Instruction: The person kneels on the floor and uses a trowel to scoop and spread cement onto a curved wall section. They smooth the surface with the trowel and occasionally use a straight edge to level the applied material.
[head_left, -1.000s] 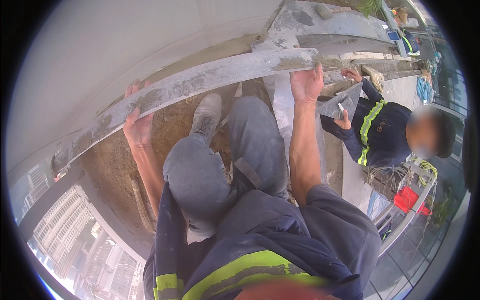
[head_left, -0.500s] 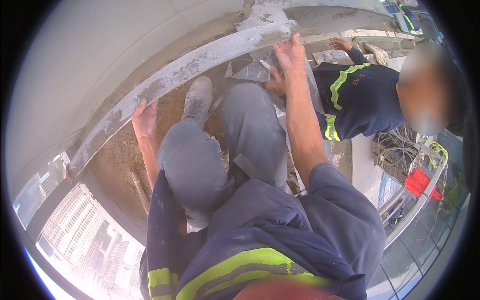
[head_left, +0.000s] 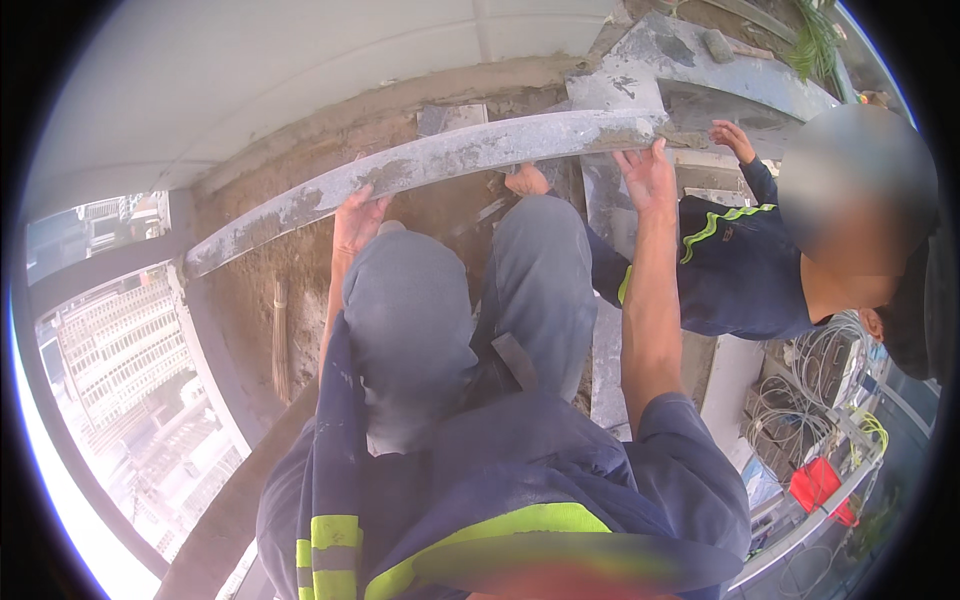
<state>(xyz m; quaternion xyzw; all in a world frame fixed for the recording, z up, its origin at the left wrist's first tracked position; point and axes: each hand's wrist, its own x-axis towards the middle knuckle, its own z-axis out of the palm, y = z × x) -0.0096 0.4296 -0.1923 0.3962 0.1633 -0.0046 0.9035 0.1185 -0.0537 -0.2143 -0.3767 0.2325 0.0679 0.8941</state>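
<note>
A long grey slab (head_left: 450,152), its face smeared with patches of brown mortar, spans the view above my knees. My left hand (head_left: 360,218) grips its near edge left of the middle, thumb on top. Near the right end my right hand (head_left: 650,180) holds the same edge, fingertips over it. Between my hands, a co-worker's hand (head_left: 528,180) is close to the slab's near edge; its fingers are partly hidden. That person's other hand (head_left: 735,140) is raised beyond the right end, fingers spread. My palms and the slab's underside are mostly hidden.
A pale wall (head_left: 300,80) rises behind the slab. A straw-coloured bundle (head_left: 281,340) stands at left near a window frame (head_left: 110,265). A mallet (head_left: 718,46) lies on the far ledge. The co-worker (head_left: 740,260) crouches at right, near coiled cables (head_left: 800,400) and a red object (head_left: 822,490).
The view has shifted, and the slab now lies more level across it, both hands still on it. The co-worker's lower hand has moved from beside my right forearm to the slab's near edge.
</note>
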